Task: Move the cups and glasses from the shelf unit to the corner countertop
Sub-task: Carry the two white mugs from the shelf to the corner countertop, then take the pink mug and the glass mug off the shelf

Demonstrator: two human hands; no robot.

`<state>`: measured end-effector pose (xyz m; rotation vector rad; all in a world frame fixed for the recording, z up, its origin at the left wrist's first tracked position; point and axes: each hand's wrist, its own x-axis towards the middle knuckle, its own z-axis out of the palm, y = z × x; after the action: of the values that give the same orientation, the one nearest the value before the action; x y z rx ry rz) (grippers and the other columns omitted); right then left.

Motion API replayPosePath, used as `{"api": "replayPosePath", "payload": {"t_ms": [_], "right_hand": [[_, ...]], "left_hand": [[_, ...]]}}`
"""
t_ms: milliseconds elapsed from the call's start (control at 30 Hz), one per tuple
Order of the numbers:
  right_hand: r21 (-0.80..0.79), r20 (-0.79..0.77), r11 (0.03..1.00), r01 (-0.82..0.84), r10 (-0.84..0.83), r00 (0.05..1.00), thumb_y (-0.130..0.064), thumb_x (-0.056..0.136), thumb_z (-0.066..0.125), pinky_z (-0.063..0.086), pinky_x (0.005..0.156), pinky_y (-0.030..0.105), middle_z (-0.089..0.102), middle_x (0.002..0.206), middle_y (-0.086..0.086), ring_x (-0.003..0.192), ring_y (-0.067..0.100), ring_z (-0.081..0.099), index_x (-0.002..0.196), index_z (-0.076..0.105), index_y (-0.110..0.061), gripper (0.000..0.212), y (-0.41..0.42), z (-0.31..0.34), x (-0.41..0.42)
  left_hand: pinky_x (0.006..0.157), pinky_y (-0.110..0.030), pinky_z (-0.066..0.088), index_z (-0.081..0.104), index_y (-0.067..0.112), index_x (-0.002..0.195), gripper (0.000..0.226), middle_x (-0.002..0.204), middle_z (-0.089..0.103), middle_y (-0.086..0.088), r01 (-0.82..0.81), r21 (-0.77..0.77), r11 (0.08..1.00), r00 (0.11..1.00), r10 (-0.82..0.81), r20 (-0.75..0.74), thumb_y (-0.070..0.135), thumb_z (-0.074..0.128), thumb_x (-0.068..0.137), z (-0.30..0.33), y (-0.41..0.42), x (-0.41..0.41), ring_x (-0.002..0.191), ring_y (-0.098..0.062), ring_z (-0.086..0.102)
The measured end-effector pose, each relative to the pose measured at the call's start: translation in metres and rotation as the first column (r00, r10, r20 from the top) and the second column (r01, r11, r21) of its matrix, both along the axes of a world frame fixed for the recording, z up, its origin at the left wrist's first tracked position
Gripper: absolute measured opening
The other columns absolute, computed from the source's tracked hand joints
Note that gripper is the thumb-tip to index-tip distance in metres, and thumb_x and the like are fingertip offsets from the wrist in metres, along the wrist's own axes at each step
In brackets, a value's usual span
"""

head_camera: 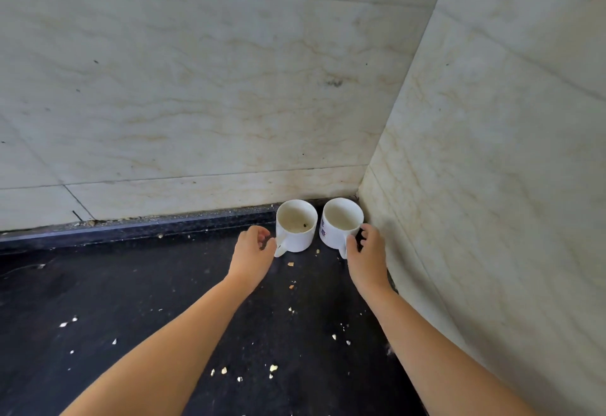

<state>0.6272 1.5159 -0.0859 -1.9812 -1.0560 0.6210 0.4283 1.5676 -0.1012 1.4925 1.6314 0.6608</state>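
Pale marble-veined wall tiles (196, 87) are filling the upper part of the frame and meeting at a corner right of centre, above a dark table (131, 301) that is spreading across the lower half. Two white cups are standing upright on the table, tucked into that corner just below the centre of the frame, side by side with a narrow gap between them. The left cup (296, 227) is showing a stained inside with a dark speck at the bottom, and its handle is pointing down and to the left. The right cup (341, 223) is carrying small coloured print on its side and is sitting close to the right-hand wall. The person's left hand (252, 251) is sitting just left of the left cup with its fingers loosely curled, its grip holding nothing, the thumb side near or touching the handle. The right hand (369, 256) is curling its grip around the right cup's handle, thumb and fingers touching it. Pale crumbs (272, 368) are lying scattered over the table between and beside the forearms.
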Motion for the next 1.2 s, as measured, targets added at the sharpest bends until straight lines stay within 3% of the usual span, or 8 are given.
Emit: {"api": "replayPosePath", "payload": {"t_ms": [100,200,300,433,600,867,1067,1200], "right_hand": [[0.003,0.316,0.987,-0.16,0.151,0.937,-0.023,0.094,0.052,0.043,0.098,0.037,0.048,0.131,0.008,0.12,0.026,0.046,0.134,0.043,-0.011,0.043,-0.026,0.029,-0.018],[-0.093,0.614,0.945,-0.313,0.302,0.729,-0.027,0.092,0.053,0.047,0.088,0.042,0.052,0.13,0.01,0.114,0.031,0.052,0.132,0.047,-0.013,0.043,-0.051,0.049,-0.041],[-0.122,0.722,0.906,-0.405,0.361,0.59,-0.029,0.091,0.055,0.048,0.086,0.042,0.055,0.131,0.009,0.114,0.03,0.056,0.129,0.052,-0.014,0.041,-0.073,0.061,-0.066],[-0.173,0.7,0.829,-0.532,0.484,0.526,-0.032,0.096,0.044,0.04,0.099,0.041,0.046,0.142,0.002,0.128,0.023,0.044,0.131,0.048,-0.018,0.038,-0.086,0.065,-0.102],[-0.211,0.726,0.665,-0.717,0.598,0.34,-0.033,0.098,0.04,0.034,0.108,0.042,0.039,0.147,0.002,0.135,0.023,0.037,0.138,0.041,-0.019,0.042,-0.096,0.066,-0.162],[-0.273,0.723,0.265,-0.925,0.69,-0.016,-0.035,0.098,0.039,0.03,0.111,0.044,0.038,0.149,0.002,0.137,0.023,0.036,0.138,0.041,-0.023,0.042,-0.162,0.054,-0.263],[-0.396,0.68,-0.091,-0.914,0.639,-0.359,-0.037,0.099,0.035,0.025,0.112,0.044,0.037,0.148,0.002,0.136,0.022,0.033,0.139,0.038,-0.021,0.043,-0.258,0.047,-0.344],[-0.402,0.666,-0.287,-0.869,0.56,-0.493,-0.036,0.098,0.035,0.026,0.111,0.043,0.038,0.146,0.001,0.135,0.022,0.034,0.139,0.038,-0.02,0.043,-0.334,0.054,-0.392]], "left_hand": [[0.085,-0.032,0.045,0.048,0.016,0.125,0.035,0.125,0.05,-0.004,0.157,0.171,0.973,0.977,-0.127,-0.173,0.029,0.051,0.092,0.027,-0.029,-0.018,0.109,-0.019,0.05],[0.092,-0.038,0.045,0.045,0.017,0.129,0.039,0.131,0.048,-0.003,0.332,0.271,0.904,0.887,-0.2,-0.416,0.032,0.048,0.093,0.048,-0.056,-0.036,0.119,-0.023,0.046],[0.096,-0.037,0.041,0.045,0.017,0.128,0.038,0.131,0.048,-0.002,0.39,0.308,0.868,0.829,-0.186,-0.527,0.034,0.046,0.094,0.064,-0.084,-0.058,0.119,-0.023,0.045],[0.096,-0.035,0.039,0.045,0.018,0.128,0.037,0.129,0.048,-0.001,0.362,0.31,0.879,0.795,-0.118,-0.595,0.033,0.044,0.094,0.07,-0.12,-0.097,0.117,-0.022,0.045],[0.098,-0.034,0.037,0.044,0.018,0.128,0.038,0.13,0.047,-0.001,0.211,0.298,0.931,0.725,0.055,-0.686,0.035,0.042,0.094,0.073,-0.174,-0.157,0.119,-0.022,0.045],[0.099,-0.037,0.036,0.046,0.017,0.126,0.038,0.129,0.05,-0.001,-0.213,0.272,0.938,0.603,0.345,-0.719,0.035,0.043,0.093,0.068,-0.317,-0.22,0.12,-0.024,0.046],[0.102,-0.036,0.035,0.046,0.02,0.129,0.039,0.132,0.05,0.001,-0.525,0.264,0.809,0.429,0.519,-0.739,0.033,0.04,0.093,0.064,-0.471,-0.26,0.124,-0.022,0.045],[0.101,-0.034,0.033,0.044,0.019,0.133,0.043,0.134,0.049,0.001,-0.67,0.26,0.695,0.311,0.581,-0.752,0.032,0.041,0.092,0.066,-0.575,-0.274,0.125,-0.022,0.044]]}}
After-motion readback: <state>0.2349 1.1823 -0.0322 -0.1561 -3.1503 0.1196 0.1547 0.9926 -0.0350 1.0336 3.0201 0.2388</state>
